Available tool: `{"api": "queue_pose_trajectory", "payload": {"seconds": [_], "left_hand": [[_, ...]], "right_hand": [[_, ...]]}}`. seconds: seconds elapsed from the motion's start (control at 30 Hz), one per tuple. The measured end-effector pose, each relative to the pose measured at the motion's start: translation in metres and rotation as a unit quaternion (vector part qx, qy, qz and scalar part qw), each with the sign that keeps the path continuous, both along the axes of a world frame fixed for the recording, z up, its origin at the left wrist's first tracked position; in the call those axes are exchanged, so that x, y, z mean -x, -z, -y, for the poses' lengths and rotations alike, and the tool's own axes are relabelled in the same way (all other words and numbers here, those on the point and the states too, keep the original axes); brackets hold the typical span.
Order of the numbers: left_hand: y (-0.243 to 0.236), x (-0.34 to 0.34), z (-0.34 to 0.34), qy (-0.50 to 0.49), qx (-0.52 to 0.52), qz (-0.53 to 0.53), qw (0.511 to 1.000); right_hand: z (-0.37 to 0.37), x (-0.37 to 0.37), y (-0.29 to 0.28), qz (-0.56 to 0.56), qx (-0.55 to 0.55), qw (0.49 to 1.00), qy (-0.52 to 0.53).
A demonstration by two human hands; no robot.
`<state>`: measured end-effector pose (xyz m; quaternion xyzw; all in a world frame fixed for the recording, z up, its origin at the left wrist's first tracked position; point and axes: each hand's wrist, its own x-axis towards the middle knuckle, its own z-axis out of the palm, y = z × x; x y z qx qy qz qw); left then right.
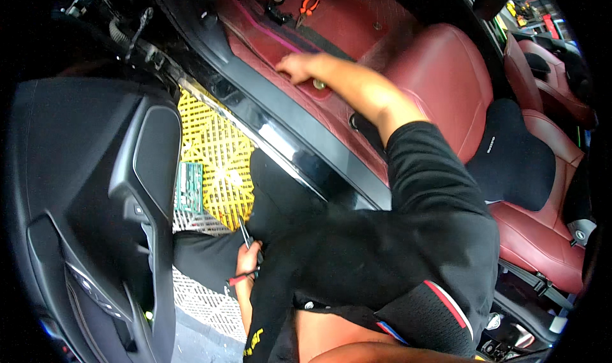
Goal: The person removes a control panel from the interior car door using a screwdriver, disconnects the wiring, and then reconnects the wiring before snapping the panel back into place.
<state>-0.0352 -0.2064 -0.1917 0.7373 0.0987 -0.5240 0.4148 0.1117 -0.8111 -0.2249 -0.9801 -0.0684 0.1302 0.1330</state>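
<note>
My left hand (248, 256) is low beside my dark-clothed leg, closed round a tool (246, 234) with a slim metal end pointing up. My right hand (294, 67) reaches into the car onto the red floor liner (350, 31), fingers bent at its edge beside a magenta strip (264, 28); what they hold, if anything, I cannot make out. Just beside this hand is a small round brass-coloured piece (320, 83). Farther up on the liner lie orange-handled pliers (309, 6) and a dark roll (276, 0).
The open black door (76, 159) fills the left. A black-and-grey sill (287, 143) crosses the middle. Red leather seats (446, 76) and a black cushion (510, 159) are on the right. A green tool case (190, 187) sits on the yellow grid floor (217, 133).
</note>
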Motion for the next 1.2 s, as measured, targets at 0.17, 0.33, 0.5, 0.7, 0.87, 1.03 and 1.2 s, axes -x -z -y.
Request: {"api": "queue_pose_trajectory", "payload": {"seconds": [0.17,0.33,0.5,0.7,0.87,1.03,1.2], "left_hand": [[0.014,-0.001,-0.018,-0.029,-0.007,-0.018,0.999],[0.031,-0.013,-0.006,-0.011,-0.009,-0.066,0.998],[0.014,-0.025,0.005,-0.003,-0.038,-0.067,0.997],[0.032,-0.023,-0.005,0.021,-0.039,-0.082,0.996],[0.038,-0.016,-0.006,-0.003,-0.014,-0.065,0.998],[0.016,-0.028,0.015,-0.001,-0.043,-0.074,0.996],[0.022,-0.02,0.011,-0.033,-0.037,-0.089,0.995]], "right_hand": [[-0.022,-0.019,-0.009,-0.03,0.038,0.998,-0.038],[-0.003,-0.03,0.002,0.006,0.076,0.988,-0.137],[0.011,-0.029,-0.016,0.14,0.067,0.959,-0.235],[0.061,-0.035,0.028,0.26,-0.001,0.886,0.384],[0.144,-0.036,0.029,0.301,-0.629,0.357,0.622],[0.194,-0.053,0.043,0.245,-0.301,0.554,0.737],[0.186,-0.11,0.06,0.212,-0.144,0.71,0.656]]}}
